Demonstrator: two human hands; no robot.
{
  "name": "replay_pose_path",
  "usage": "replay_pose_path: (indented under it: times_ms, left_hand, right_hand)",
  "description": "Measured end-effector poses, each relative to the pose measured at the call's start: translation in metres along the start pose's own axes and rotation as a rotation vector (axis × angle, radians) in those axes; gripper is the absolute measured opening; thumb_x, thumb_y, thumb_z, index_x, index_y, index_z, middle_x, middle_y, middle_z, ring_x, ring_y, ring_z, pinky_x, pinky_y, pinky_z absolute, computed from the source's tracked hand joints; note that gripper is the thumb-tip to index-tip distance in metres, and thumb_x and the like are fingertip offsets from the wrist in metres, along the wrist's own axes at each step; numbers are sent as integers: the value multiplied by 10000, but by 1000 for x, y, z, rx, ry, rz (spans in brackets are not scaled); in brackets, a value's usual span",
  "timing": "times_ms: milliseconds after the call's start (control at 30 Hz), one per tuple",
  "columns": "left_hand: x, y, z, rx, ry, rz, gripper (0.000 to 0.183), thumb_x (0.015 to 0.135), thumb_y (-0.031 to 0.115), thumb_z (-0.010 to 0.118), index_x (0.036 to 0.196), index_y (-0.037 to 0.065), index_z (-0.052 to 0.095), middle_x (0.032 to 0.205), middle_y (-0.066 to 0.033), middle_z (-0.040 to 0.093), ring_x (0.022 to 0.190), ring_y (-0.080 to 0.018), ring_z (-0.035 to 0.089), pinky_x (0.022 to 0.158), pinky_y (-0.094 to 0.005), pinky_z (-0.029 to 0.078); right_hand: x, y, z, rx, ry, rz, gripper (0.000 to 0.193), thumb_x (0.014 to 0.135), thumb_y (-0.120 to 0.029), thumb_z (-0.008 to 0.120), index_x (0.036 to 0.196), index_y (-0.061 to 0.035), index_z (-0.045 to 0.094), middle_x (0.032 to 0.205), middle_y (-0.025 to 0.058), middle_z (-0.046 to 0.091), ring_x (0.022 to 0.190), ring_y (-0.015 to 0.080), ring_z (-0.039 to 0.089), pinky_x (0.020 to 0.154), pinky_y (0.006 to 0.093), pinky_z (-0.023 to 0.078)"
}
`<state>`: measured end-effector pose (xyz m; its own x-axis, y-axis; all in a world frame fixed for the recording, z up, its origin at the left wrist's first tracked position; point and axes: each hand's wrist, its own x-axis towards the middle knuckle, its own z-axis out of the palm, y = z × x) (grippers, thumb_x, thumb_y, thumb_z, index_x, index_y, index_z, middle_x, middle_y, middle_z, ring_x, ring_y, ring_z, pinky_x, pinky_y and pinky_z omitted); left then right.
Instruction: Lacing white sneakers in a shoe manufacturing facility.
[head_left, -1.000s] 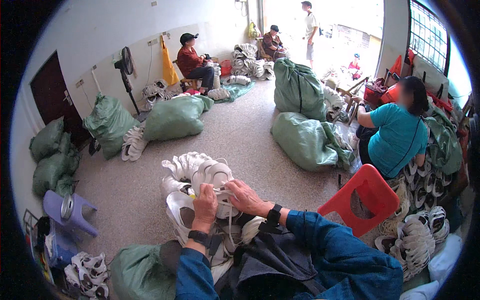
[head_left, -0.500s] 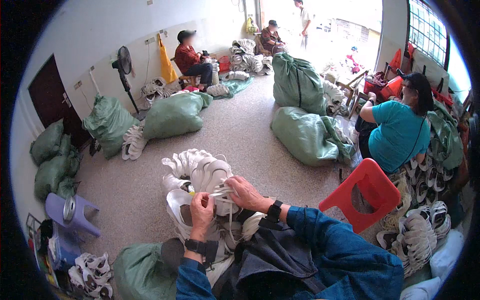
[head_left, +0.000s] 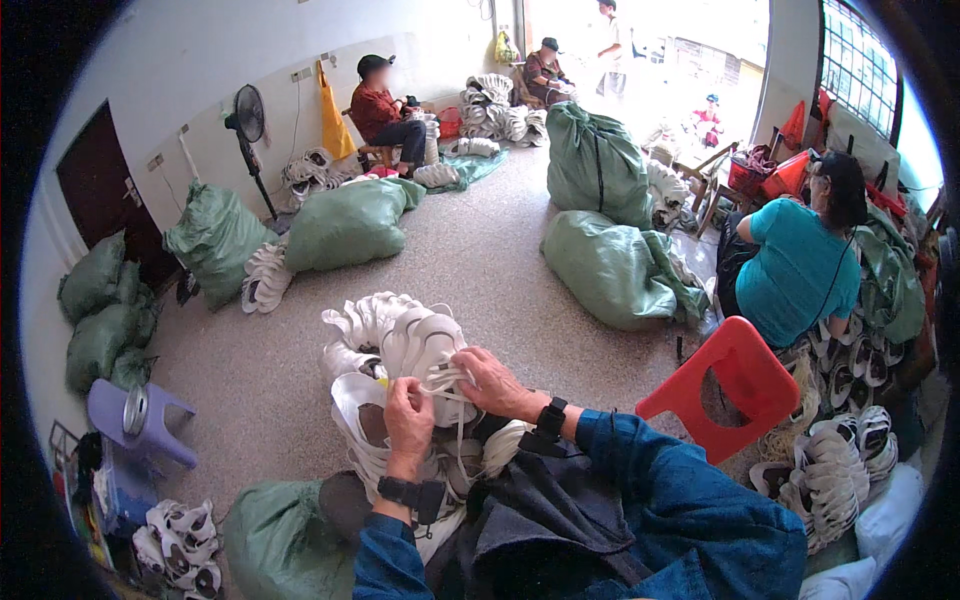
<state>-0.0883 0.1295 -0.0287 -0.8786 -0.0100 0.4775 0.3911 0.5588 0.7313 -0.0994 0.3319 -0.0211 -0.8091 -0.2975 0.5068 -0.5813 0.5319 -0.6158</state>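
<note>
In front of me a white shoe upper [head_left: 420, 345] stands in a curved stack of nested white uppers [head_left: 365, 318]. White shoelace [head_left: 444, 380] strands stretch across its front between my hands. My left hand [head_left: 408, 418] is closed in a pinch on a lace at the upper's left side. From the right, my right hand [head_left: 490, 385] curls its fingers around the lace strands against the upper; its fingertips are partly hidden. A loose lace end hangs below. More white uppers [head_left: 352, 402] lie under my left hand, and a bundle of white laces [head_left: 505, 448] rests by my lap.
A red plastic stool [head_left: 735, 390] stands at my right, a purple stool [head_left: 140, 415] at my left. Bulging green sacks [head_left: 610, 270] sit on the floor ahead and to the left. A co-worker in a teal shirt [head_left: 800, 265] sits at the right beside piled uppers [head_left: 835, 480].
My left hand has shifted slightly right and turned, nearer my right hand. The lace strands between the hands have bunched closer. The co-worker at the right has turned farther away.
</note>
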Motion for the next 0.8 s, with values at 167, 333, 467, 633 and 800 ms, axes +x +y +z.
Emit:
replay_pose_path:
  times_ms: [167,333,467,633,800]
  left_hand:
    - [-11,14,-5,139,-25,106,291,813,100,698,1067,19,583,961,-159,574,869,-378,594,773,-455,488]
    - [-7,9,-5,192,-23,84,318,805,90,664,1106,12,598,1042,-192,607,979,-411,598,825,-473,494]
    - [2,11,-4,141,-3,83,346,801,94,666,1131,5,614,1039,-197,632,880,-389,639,773,-462,517]
    - [1,13,-6,84,-54,-44,374,787,99,684,1143,8,613,1025,-182,647,858,-339,657,761,-431,530]
    - [-5,8,-9,71,-37,-18,371,790,108,693,1139,5,617,1008,-165,657,851,-323,664,758,-418,537]
  right_hand:
    - [-15,-10,-8,-4,130,81,340,890,-231,683,1110,2,571,1092,205,596,1009,372,594,866,437,502]
    - [-42,31,-1,157,-120,354,264,891,-286,736,877,-39,644,750,70,639,714,129,587,638,331,507]
    - [-41,35,-8,317,-204,403,319,919,-314,696,888,0,649,729,63,619,697,147,594,620,340,501]
    - [-36,5,-22,386,-359,570,347,971,-301,599,824,9,648,689,48,606,683,129,584,603,324,473]
    - [-41,-5,-30,322,-388,437,334,966,-278,586,781,-4,631,661,37,580,646,127,550,591,321,450]
